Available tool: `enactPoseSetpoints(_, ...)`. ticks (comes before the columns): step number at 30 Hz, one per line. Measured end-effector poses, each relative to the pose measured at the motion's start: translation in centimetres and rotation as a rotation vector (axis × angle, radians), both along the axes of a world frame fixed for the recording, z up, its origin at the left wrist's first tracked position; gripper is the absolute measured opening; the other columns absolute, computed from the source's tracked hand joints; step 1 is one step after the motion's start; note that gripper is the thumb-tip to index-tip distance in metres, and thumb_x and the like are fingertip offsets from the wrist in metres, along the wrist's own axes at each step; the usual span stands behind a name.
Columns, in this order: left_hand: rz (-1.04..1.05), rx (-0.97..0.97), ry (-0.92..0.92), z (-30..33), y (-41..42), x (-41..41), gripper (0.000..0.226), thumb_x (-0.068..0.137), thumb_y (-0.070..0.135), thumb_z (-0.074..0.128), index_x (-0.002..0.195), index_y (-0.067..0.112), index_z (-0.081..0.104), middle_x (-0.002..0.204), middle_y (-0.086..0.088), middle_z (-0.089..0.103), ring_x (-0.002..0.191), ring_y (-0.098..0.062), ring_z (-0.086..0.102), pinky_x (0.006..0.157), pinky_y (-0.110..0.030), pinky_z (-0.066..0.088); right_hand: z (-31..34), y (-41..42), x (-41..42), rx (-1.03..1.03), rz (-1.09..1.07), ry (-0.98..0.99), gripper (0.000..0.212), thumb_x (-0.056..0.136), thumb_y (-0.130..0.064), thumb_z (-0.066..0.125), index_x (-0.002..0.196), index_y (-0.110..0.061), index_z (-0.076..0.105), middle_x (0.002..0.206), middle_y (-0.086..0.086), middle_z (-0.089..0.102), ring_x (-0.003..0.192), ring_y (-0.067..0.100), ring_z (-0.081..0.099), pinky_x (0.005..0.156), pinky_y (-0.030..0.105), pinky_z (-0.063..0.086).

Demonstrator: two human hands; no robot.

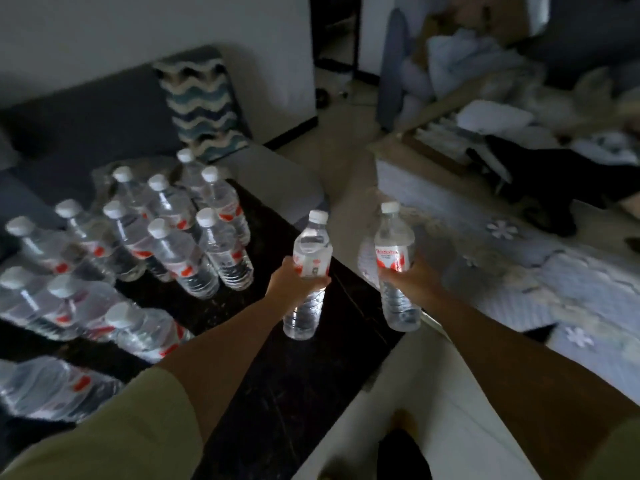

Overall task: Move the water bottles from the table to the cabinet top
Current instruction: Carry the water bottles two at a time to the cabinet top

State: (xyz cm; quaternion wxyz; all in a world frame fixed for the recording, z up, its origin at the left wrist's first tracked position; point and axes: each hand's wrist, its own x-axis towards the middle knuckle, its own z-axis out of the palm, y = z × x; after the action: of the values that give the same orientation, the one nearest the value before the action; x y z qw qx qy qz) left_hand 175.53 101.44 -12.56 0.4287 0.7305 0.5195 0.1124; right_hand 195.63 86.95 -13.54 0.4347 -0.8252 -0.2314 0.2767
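Observation:
My left hand (291,277) grips a clear water bottle (309,251) with a white cap and red label, held upright above the right end of the dark table (277,375). My right hand (408,277) grips a second, similar bottle (394,249), held upright past the table's right edge, over the floor. Several more bottles (180,230) stand upright on the table's left half. Others (138,327) lie on their sides nearer me. No cabinet top is clearly in view.
A dark grey sofa (86,126) with a zigzag cushion (204,105) sits behind the table. A patterned rug (554,271) covers the floor to the right. Beyond it stands a low white unit (415,188) piled with clothes (519,98). A doorway (336,39) opens at the back.

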Motion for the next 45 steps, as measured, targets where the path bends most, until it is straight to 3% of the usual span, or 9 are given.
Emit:
enactPoseSetpoints(7,-0.34,-0.041,0.016,0.3,-5.4,6.2,0.061,0.065,0.043,0.083,0.113,0.014,0.059,0.101,0.003,0.069,0.084,-0.009,0.066,0.063,-0.017,0.046,0.1,-11.9,0.7,0.045,-0.228,-0.001,0.044,0.072,-0.028,0.083,0.102,-0.022,0.052,0.094,-0.003,0.061,0.085,0.013,0.06,0.074,0.026,0.043)
enactPoseSetpoints(11,-0.524,-0.058,0.029,1.0,-11.2,12.3,0.063,0.07,0.041,0.082,0.117,0.008,0.058,0.108,-0.008,0.068,0.1,-0.026,0.066,0.089,-0.041,0.054,0.2,-20.5,2.2,-0.049,-0.405,-0.02,0.065,0.071,-0.043,0.081,0.119,-0.013,0.048,0.1,-0.002,0.056,0.089,0.016,0.056,0.078,0.028,0.043)
enactPoseSetpoints(15,-0.682,-0.102,-0.025,1.3,-19.9,17.6,0.031,0.072,0.035,0.082,0.095,0.024,0.066,0.091,0.002,0.07,0.095,-0.023,0.068,0.072,-0.028,0.054,0.6,-30.7,3.4,-0.107,-0.565,-0.006,0.074,0.071,-0.046,0.08,0.125,-0.01,0.045,0.098,-0.001,0.055,0.084,0.016,0.055,0.062,0.021,0.042)
enactPoseSetpoints(20,-0.835,-0.232,-0.046,0.5,-31.4,22.5,0.049,0.067,0.032,0.085,0.108,0.011,0.066,0.103,-0.009,0.071,0.101,-0.028,0.067,0.087,-0.038,0.055,1.6,-42.8,4.4,-0.171,-0.701,-0.015,0.075,0.071,-0.047,0.08,0.126,-0.008,0.046,0.108,0.004,0.062,0.093,0.021,0.061,0.08,0.031,0.052)
enactPoseSetpoints(26,-1.084,-0.257,-0.014,0.3,-43.7,26.7,0.074,0.058,0.047,0.083,0.118,0.009,0.061,0.113,-0.01,0.068,0.103,-0.028,0.066,0.093,-0.042,0.053,2.8,-55.0,3.1,-0.178,-0.907,-0.016,0.07,0.069,-0.052,0.078,0.116,-0.005,0.055,0.1,0.008,0.067,0.089,0.023,0.066,0.071,0.027,0.05)
enactPoseSetpoints(30,-1.278,-0.169,0.058,-0.2,-50.3,28.3,0.071,0.057,0.056,0.079,0.113,0.017,0.059,0.106,-0.002,0.068,0.094,-0.02,0.066,0.078,-0.029,0.049,2.1,-60.6,-0.7,-0.105,-1.098,0.031,0.07,0.066,-0.044,0.082,0.118,-0.007,0.054,0.103,0.01,0.067,0.094,0.025,0.066,0.087,0.044,0.055)
enactPoseSetpoints(34,-1.495,-0.129,0.098,-0.4,-57.5,29.7,0.064,0.062,0.053,0.078,0.113,0.019,0.059,0.102,0.001,0.068,0.086,-0.016,0.064,0.071,-0.025,0.046,1.2,-64.1,-5.4,-0.057,-1.349,0.046,0.058,0.065,-0.04,0.085,0.111,-0.015,0.058,0.105,0.007,0.068,0.089,0.016,0.067,0.08,0.024,0.055)
enactPoseSetpoints(37,-1.668,-0.141,0.109,-1.2,-63.4,28.7,0.052,0.064,0.047,0.079,0.105,0.022,0.058,0.096,0.001,0.069,0.079,-0.014,0.064,0.059,-0.021,0.043,1.0,-65.4,-9.6,-0.073,-1.495,0.106,0.072,0.066,-0.042,0.083,0.123,-0.011,0.053,0.11,0.008,0.067,0.098,0.024,0.066,0.092,0.042,0.054)
enactPoseSetpoints(45,-2.127,-0.221,0.19,-0.6,-76.0,22.7,0.045,0.06,0.045,0.084,0.094,0.025,0.063,0.089,0.004,0.07,0.072,-0.009,0.065,0.061,-0.021,0.049,2.0,-66.4,-19.1,-0.044,-1.976,0.083,0.055,0.069,-0.037,0.082,0.113,-0.012,0.059,0.101,0.008,0.07,0.094,0.024,0.067,0.09,0.047,0.054)
